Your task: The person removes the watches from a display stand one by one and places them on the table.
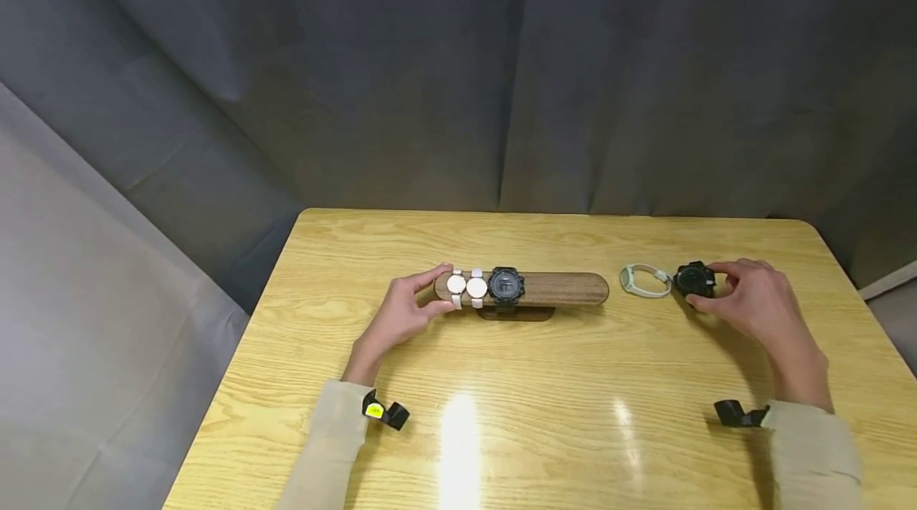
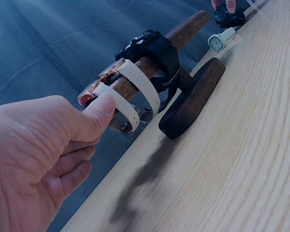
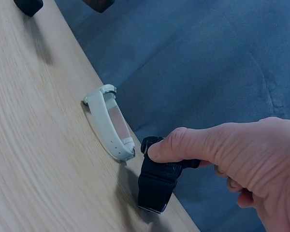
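Note:
A wooden watch stand (image 1: 566, 288) with a rounded bar carries two white-strapped watches (image 1: 476, 288) at its left end and a chunky black watch (image 1: 506, 286) beside them. My left hand (image 1: 401, 307) grips the bar's left end, thumb on the near side against a white strap (image 2: 121, 104). At the right, my right hand (image 1: 759, 299) pinches another black watch (image 1: 693, 279) between thumb and fingers; its strap hangs below the thumb in the right wrist view. Just left of that lies a pale green watch (image 1: 647, 281), its strap closed in a loop on the table.
The light wooden table (image 1: 544, 391) has its far edge close behind the watches. Dark grey curtain (image 1: 458, 96) hangs beyond it. The stand's dark oval foot (image 2: 198, 96) rests on the tabletop under the bar.

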